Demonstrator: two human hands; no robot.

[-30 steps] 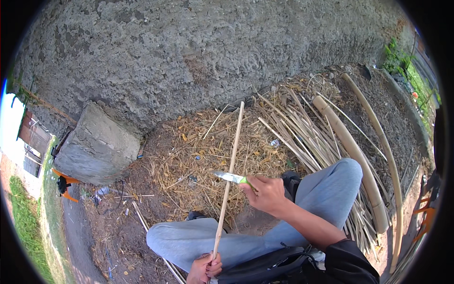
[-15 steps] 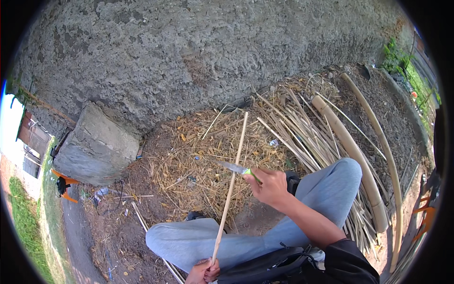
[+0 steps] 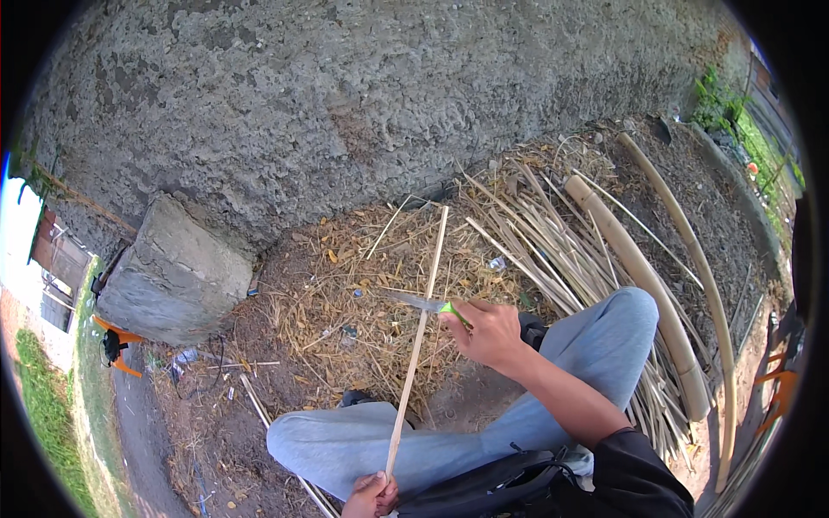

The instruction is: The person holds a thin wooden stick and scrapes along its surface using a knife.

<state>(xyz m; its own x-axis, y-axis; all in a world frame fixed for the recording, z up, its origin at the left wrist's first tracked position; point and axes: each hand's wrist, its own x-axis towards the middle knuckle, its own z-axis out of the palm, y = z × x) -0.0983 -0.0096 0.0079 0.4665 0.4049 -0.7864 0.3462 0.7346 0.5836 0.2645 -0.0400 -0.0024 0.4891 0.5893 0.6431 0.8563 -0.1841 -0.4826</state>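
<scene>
A long thin bamboo strip (image 3: 418, 337) runs from near my lap up toward the wall. My left hand (image 3: 371, 495) grips its lower end at the bottom of the view. My right hand (image 3: 489, 331) holds a knife (image 3: 418, 302) with a green handle, its blade laid across the strip about halfway up. My legs in grey trousers (image 3: 596, 354) are bent on either side of the strip.
A rough grey concrete wall (image 3: 363, 104) fills the top. A stone block (image 3: 177, 272) sits at the left. Shavings and dry straw (image 3: 345, 293) cover the dirt. A pile of split bamboo strips (image 3: 561, 250) and thick bamboo poles (image 3: 639, 276) lies at the right.
The knife has slid up and outward along the strip, and the strip's top end has swung slightly right. My left hand keeps its hold on the lower end.
</scene>
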